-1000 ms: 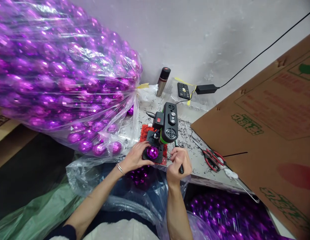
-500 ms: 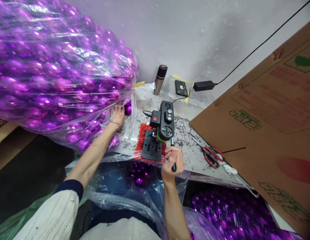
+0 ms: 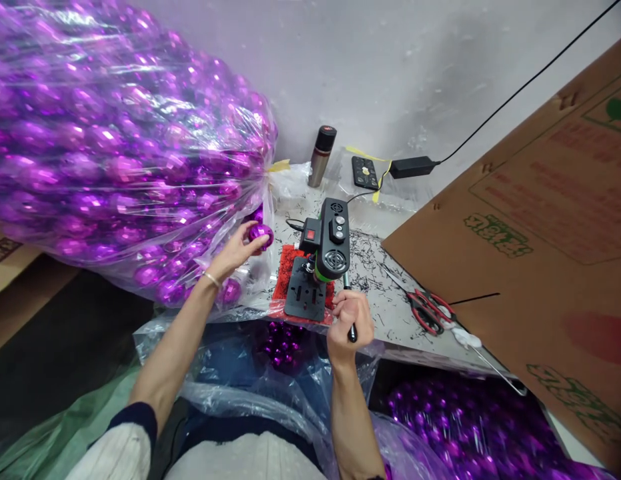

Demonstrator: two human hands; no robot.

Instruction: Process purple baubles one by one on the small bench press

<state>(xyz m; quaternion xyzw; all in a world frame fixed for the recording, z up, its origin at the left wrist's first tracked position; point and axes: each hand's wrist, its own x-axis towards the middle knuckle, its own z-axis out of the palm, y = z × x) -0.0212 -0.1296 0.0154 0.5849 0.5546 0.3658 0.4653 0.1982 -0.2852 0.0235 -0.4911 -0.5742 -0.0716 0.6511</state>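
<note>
Between its thumb and fingers, my left hand [image 3: 239,248] grips a shiny purple ball ornament [image 3: 261,237], just beside the mouth of a big clear plastic bag [image 3: 155,133] full of the same balls. My right hand [image 3: 351,323] is wrapped round the black lever handle [image 3: 352,333] of a small bench press-like machine [image 3: 335,237]. This machine has a black body, two vents, a red switch and a slotted black base plate [image 3: 305,293]. Under its base lies a red mat [image 3: 285,273]. The machine's working tip is partly hidden.
Scissors [image 3: 427,310] with red and black handles lie on the table [image 3: 380,313], among scattered black clippings. A flask [image 3: 322,157], a phone-like dark object [image 3: 364,173] and a power adapter [image 3: 414,167] are at the back. A large carton [image 3: 540,253] stands right; purple balls [image 3: 283,343] lie below.
My left hand has come out of the bag's mouth and now holds a purple ball above the table. My right hand stays on the lever handle.
</note>
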